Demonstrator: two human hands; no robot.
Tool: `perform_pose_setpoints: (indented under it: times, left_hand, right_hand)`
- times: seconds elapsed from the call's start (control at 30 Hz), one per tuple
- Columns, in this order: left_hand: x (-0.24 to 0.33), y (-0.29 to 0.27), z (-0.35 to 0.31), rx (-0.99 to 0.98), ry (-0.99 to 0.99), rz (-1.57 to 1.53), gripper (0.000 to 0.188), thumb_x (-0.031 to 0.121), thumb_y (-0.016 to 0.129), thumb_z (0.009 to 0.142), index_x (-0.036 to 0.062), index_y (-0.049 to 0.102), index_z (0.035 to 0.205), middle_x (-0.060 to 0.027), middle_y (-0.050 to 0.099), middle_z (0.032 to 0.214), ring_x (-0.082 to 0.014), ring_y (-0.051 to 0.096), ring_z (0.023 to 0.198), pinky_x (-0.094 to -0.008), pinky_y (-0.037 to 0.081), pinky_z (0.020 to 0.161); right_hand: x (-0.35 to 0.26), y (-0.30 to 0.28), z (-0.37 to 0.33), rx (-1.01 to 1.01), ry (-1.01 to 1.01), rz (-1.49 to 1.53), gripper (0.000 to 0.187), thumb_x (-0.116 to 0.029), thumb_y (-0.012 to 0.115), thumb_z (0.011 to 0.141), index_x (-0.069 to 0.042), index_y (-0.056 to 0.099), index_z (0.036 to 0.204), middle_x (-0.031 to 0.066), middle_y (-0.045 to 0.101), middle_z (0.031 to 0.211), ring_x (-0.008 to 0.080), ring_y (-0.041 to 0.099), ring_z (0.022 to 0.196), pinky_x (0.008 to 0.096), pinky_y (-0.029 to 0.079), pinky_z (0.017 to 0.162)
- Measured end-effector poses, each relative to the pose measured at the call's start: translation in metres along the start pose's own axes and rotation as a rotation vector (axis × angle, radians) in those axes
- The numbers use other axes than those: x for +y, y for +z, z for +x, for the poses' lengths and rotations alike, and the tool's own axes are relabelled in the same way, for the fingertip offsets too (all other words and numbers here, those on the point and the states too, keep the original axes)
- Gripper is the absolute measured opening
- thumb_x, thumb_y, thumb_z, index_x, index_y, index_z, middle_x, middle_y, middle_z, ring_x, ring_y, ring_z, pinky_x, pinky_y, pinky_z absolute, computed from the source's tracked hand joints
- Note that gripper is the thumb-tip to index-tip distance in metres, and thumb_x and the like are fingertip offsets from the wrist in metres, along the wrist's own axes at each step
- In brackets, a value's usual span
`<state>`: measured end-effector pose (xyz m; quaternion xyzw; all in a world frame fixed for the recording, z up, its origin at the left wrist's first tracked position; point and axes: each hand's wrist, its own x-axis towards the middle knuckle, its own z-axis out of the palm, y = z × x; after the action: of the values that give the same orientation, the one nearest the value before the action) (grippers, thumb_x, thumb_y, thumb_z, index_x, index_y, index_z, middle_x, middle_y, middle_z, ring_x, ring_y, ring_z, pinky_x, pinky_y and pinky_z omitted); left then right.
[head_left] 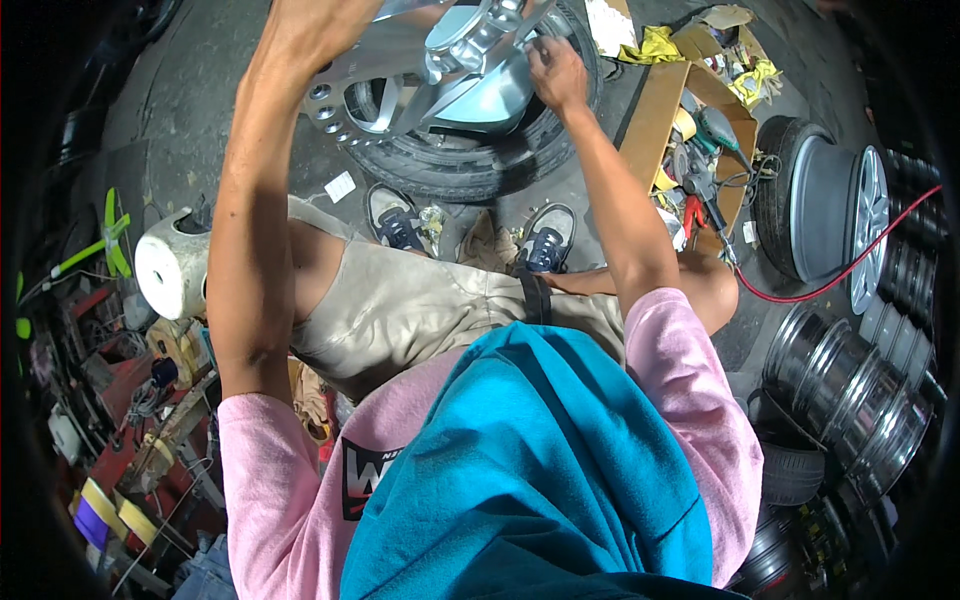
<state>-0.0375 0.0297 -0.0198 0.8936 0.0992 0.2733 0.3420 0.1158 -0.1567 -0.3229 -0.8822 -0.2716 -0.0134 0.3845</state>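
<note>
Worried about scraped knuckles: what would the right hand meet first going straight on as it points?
Probably the silver wheel, just ahead of the right hand; whether they already touch is unclear from this view.

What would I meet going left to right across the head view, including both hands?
Lime-green blades → white cylindrical container → left hand → right hand → open cardboard box → silver alloy wheel with a black tyre. Left out: the wheel at the hands, which overlaps both.

Glare on silver wheel, dark distorted edges
</note>
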Motion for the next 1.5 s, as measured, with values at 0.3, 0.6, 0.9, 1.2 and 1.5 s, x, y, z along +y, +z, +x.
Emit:
perform_pose_setpoints:
  times: [0.3,0.6,0.9,1.2,1.5]
  left_hand:
    - [-0.008,0.002,0.003,-0.024,-0.076,0.011,0.07,0.061,0.043,0.107,0.0009,0.053,0.073,-0.002,0.049,0.062,-0.0125,0.046,0.063,-0.0335,0.038,0.057]
    - [-0.006,0.002,0.002,-0.036,-0.078,0.022,0.071,0.062,0.043,0.107,-0.0008,0.053,0.074,-0.0026,0.049,0.062,-0.0125,0.046,0.062,-0.0336,0.039,0.057]
    - [-0.001,0.004,0.001,-0.021,0.033,-0.027,0.071,0.061,0.044,0.107,-0.0007,0.055,0.074,-0.0036,0.05,0.062,-0.0141,0.047,0.062,-0.0343,0.04,0.058]
    - [-0.001,0.001,0.0,-0.023,-0.016,-0.017,0.071,0.062,0.043,0.107,-0.0001,0.053,0.075,-0.0025,0.049,0.063,-0.0131,0.046,0.062,-0.0339,0.039,0.057]
    - [-0.002,-0.006,0.004,-0.06,-0.072,0.002,0.07,0.062,0.042,0.107,0.0012,0.053,0.074,-0.0015,0.049,0.063,-0.0127,0.046,0.062,-0.0331,0.039,0.057]
  right_hand:
    - [-0.004,-0.003,0.005,0.031,-0.027,-0.08,0.023,-0.028,0.067,0.094,-0.011,0.072,0.109,0.0153,0.066,0.109,0.0414,0.066,0.102,0.0499,0.053,0.088]
    - [-0.006,-0.003,0.001,-0.015,-0.054,-0.123,0.022,-0.027,0.067,0.094,-0.011,0.071,0.109,0.0141,0.067,0.109,0.0405,0.067,0.101,0.0504,0.053,0.087]
    - [0.014,0.006,0.002,0.034,-0.063,0.03,0.024,-0.027,0.066,0.095,-0.009,0.071,0.109,0.0166,0.068,0.104,0.0422,0.066,0.098,0.0496,0.053,0.085]
    - [0.003,0.001,-0.006,0.013,-0.138,-0.025,0.022,-0.027,0.066,0.095,-0.009,0.07,0.106,0.0168,0.066,0.105,0.0429,0.066,0.096,0.0516,0.053,0.083]
    - [-0.002,0.003,0.003,-0.132,-0.04,0.016,0.025,-0.029,0.064,0.095,-0.008,0.071,0.107,0.0179,0.07,0.106,0.0418,0.066,0.104,0.0507,0.052,0.088]
